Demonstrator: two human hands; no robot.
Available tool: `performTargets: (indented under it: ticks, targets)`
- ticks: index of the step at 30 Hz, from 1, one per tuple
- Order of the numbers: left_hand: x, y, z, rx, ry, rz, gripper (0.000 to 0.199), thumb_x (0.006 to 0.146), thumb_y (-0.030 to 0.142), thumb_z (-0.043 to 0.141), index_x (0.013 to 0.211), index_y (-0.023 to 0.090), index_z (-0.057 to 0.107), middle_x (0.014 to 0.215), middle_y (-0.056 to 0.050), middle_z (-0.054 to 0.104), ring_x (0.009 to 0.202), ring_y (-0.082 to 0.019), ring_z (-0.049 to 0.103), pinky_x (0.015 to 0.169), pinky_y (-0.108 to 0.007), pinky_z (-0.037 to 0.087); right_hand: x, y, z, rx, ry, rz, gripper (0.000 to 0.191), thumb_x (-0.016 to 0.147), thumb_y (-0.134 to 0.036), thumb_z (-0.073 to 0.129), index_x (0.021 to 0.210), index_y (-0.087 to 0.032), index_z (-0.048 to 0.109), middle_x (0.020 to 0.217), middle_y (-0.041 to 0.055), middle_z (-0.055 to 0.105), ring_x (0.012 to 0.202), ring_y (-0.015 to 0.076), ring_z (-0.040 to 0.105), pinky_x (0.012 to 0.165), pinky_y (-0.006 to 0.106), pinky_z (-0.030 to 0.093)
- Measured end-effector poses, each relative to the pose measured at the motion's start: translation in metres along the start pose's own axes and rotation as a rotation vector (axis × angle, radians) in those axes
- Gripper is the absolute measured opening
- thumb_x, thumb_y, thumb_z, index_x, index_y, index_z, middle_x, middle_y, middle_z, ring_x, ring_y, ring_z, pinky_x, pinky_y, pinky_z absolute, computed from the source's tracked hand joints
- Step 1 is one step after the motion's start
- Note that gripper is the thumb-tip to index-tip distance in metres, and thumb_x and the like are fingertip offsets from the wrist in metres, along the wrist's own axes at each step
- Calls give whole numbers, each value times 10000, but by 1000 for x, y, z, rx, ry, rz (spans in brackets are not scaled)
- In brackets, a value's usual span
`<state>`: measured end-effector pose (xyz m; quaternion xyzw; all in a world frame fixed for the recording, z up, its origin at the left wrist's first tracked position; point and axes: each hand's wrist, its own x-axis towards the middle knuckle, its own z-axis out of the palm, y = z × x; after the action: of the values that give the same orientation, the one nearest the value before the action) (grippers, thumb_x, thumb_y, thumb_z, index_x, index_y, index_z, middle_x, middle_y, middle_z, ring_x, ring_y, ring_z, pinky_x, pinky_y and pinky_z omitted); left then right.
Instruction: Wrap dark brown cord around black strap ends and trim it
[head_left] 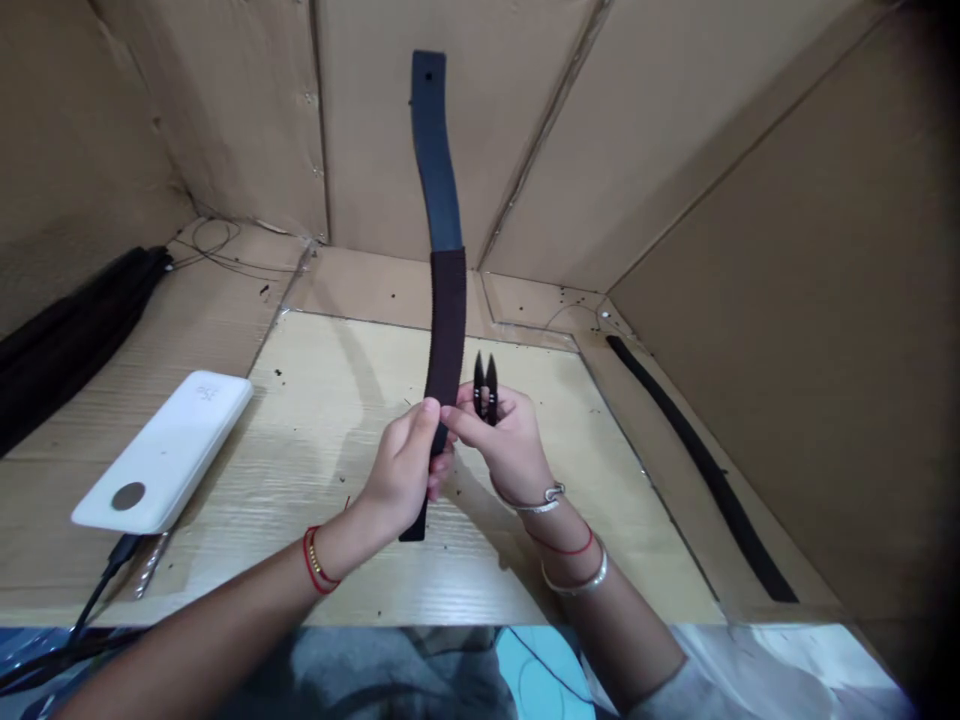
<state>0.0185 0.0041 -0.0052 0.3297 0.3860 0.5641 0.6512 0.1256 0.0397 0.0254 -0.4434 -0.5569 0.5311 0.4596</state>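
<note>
A long dark strap (448,320) stands up in front of me, held above the table. Its far part is a blue-grey band (437,170) with a small dark mark near the tip. Dark brown fabric with stitched-looking edges covers the nearer part. My left hand (399,465) is closed round the strap near its lower end, thumb on top. From the other side, my right hand (514,440) pinches the same strap at its edge. Black thread snips (486,388) also sit in my right hand, blades pointing up and away from me.
A white power bank (169,450) with a cable lies at left, near a bundle of dark strips (82,335). Another dark strip (701,465) rests at right. Cardboard walls (787,300) surround the pale tabletop (300,550). Loose threads and dark bits are scattered about.
</note>
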Motion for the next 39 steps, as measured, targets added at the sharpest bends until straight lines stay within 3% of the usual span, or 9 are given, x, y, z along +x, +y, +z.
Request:
performTargets:
  ticks: [3, 7, 16, 23, 26, 28, 30, 34, 39]
  targets:
    - [0, -1, 0, -40, -80, -70, 601, 840, 745, 392, 726, 172, 530, 474, 36, 455, 381, -84, 401, 375, -194, 371, -2, 2, -1, 46, 29, 54, 323, 648, -277, 773, 652, -176, 466, 488, -89, 397, 405, 67, 454, 396, 183, 407]
    - [1, 8, -6, -4, -251, -149, 625, 836, 727, 367, 756, 153, 600, 488, -14, 535, 425, -133, 508, 476, -263, 484, -1, -1, -10, 7, -5, -33, 323, 639, -196, 735, 562, -166, 423, 470, -92, 372, 396, 30, 397, 405, 159, 394]
    - [7, 14, -23, 172, -434, -127, 569, 933, 591, 338, 795, 146, 665, 561, -74, 654, 502, -167, 623, 515, -256, 504, -12, 1, -13, -9, -57, -88, 400, 724, -207, 705, 553, -186, 344, 433, -82, 372, 362, 51, 446, 368, 162, 372]
    - [0, 10, -19, 189, -246, -59, 553, 868, 653, 498, 684, 148, 630, 463, -30, 591, 362, -115, 536, 361, -193, 417, -17, 3, -12, 22, -91, -106, 321, 748, -298, 748, 648, -178, 467, 512, -83, 350, 424, 73, 507, 452, 198, 451]
    - [-3, 12, -18, 178, -186, 19, 576, 853, 678, 502, 679, 145, 634, 448, -27, 585, 356, -119, 541, 355, -193, 411, -18, 5, -13, 58, -122, -135, 346, 774, -421, 741, 982, -184, 600, 570, -81, 361, 470, 67, 453, 475, 196, 403]
    - [-4, 14, -17, 170, -138, 56, 583, 866, 678, 482, 694, 145, 643, 444, -20, 582, 354, -122, 544, 353, -198, 414, -19, 7, -14, 81, -124, -177, 412, 891, -534, 576, 1122, -193, 581, 599, -65, 378, 497, 68, 397, 483, 200, 355]
    - [-4, 16, -16, 168, -96, 94, 575, 881, 666, 469, 705, 146, 641, 449, -13, 583, 358, -123, 547, 357, -202, 426, -21, 9, -14, 56, -81, -243, 359, 985, -505, 423, 1076, -196, 582, 627, -44, 422, 541, 73, 409, 514, 203, 358]
    - [-4, 14, -17, 231, -52, 205, 570, 925, 628, 425, 699, 149, 637, 471, -16, 596, 376, -121, 558, 376, -207, 444, -27, 6, -11, -70, -108, -358, 74, 961, -259, 560, 930, -198, 535, 708, -30, 599, 619, 66, 560, 590, 188, 439]
    - [-2, 11, -20, 296, -40, 320, 587, 952, 592, 398, 624, 161, 624, 463, -23, 596, 394, -124, 575, 380, -205, 429, -34, 2, -6, -117, -174, -376, 108, 915, -165, 601, 824, -170, 543, 649, -12, 668, 534, 64, 570, 505, 178, 433]
